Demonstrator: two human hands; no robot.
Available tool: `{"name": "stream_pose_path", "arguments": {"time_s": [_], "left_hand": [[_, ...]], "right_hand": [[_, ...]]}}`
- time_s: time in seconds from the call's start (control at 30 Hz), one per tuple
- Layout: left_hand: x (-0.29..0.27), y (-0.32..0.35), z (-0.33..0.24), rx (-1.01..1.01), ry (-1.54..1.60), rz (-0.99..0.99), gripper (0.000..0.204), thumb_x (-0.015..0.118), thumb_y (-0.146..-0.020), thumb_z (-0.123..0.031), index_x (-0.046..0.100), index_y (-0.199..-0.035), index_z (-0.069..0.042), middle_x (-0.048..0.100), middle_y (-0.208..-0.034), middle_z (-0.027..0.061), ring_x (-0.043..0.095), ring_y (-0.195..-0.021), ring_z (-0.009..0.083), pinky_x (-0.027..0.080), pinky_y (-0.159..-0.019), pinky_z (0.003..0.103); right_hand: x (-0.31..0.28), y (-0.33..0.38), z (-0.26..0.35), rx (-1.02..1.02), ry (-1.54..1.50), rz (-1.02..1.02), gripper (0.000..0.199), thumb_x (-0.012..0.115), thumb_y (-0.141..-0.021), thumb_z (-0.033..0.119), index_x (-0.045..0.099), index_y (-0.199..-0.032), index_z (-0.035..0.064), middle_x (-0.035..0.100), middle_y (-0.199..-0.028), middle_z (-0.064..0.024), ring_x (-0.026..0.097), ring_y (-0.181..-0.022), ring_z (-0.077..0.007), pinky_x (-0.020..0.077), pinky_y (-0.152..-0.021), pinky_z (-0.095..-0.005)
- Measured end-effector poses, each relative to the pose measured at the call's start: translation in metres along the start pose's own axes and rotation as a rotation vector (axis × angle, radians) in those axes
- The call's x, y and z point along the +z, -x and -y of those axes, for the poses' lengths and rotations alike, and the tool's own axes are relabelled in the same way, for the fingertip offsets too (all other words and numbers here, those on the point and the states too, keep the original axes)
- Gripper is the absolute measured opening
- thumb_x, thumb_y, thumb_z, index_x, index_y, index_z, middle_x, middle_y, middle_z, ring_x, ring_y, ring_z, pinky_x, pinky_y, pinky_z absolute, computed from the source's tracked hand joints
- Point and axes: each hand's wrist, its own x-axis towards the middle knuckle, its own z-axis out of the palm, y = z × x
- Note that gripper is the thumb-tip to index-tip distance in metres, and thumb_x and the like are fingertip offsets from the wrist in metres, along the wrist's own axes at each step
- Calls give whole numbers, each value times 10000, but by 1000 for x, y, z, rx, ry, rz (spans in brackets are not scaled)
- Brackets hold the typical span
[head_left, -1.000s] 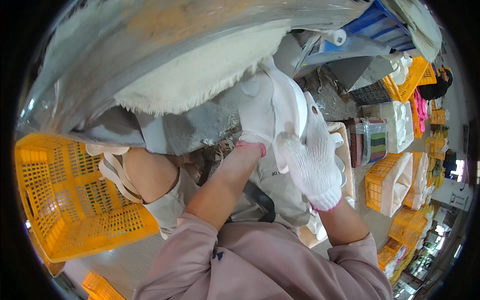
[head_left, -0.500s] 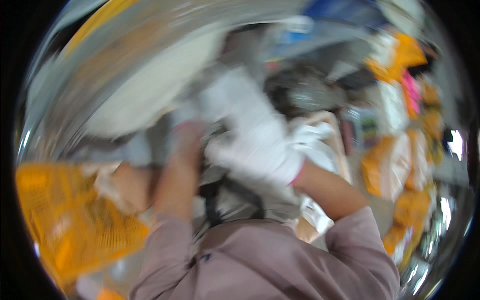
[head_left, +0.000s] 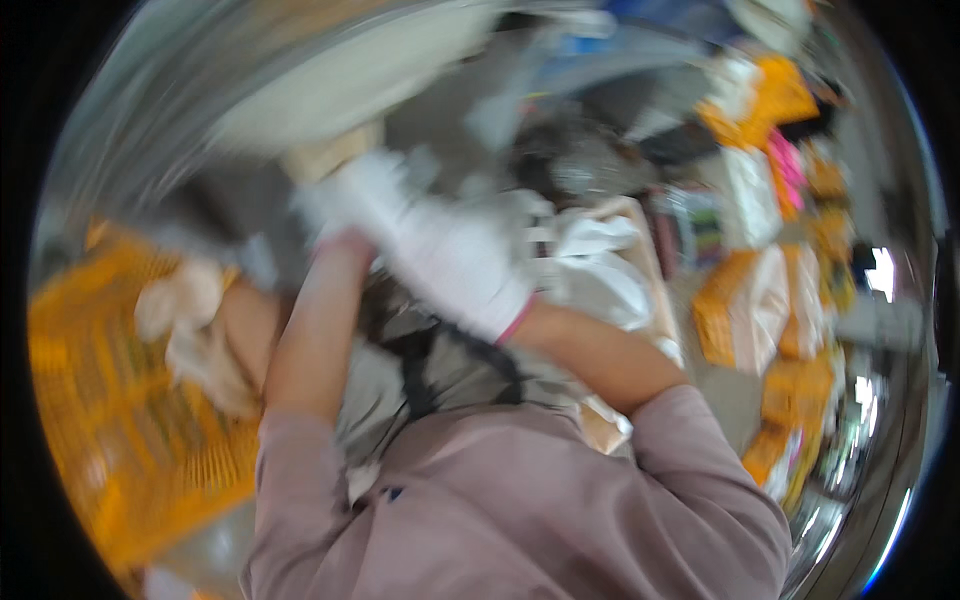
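Nearest the camera: pinkish-mauve sleeves, both pushed up to bare forearms that rise from the lower edge. Whole frame smeared by motion blur; fine detail unreadable. Right hand, in a white knit glove with a pink cuff, lies across the centre, just beside the left hand, also white-gloved, which sits up and to the left. Whether either hand's fingers are clenched or released cannot be told. A pale, crumpled white bag lies just right of the right hand, seemingly touching it; contact unclear. Under the forearms, a grey piece with a dark strap, partly hidden by the arms. Lower left: yellow plastic crate, with a pale cloth-like lump at its near rim. Right side: orange-and-white packages stacked in a column, outlines blurred. Upper left: large pale curved sheet, cut off by the rim.
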Motion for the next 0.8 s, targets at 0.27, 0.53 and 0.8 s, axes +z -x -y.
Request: {"name": "stream_pose_path", "arguments": {"time_s": [0.27,0.53,0.8], "left_hand": [[-63,-56,17,493,-1096,-89,562,628,-959,-498,612,-1319,-67,699,-1182,173,682,-1058,351,552,-960,423],[-20,-22,24,145,190,161,591,291,-1092,-609,609,-1252,-138,703,-1169,80,675,-1059,287,542,-962,417],[15,-14,-3,99,-182,-133,646,365,-1021,-740,581,-1277,-189,639,-1046,74,639,-930,250,547,-869,393]], "right_hand": [[15,-20,18,137,-129,-184,177,738,-884,262,719,-926,91,685,-779,-134,703,-713,-365,558,-619,-460],[12,-66,3,130,-471,161,424,775,-804,285,729,-1133,22,728,-937,-231,718,-854,-360,567,-769,-400],[-24,-47,24,491,-949,484,851,756,-716,93,474,-1515,9,660,-1295,-256,687,-1099,-351,553,-929,-376]]}}
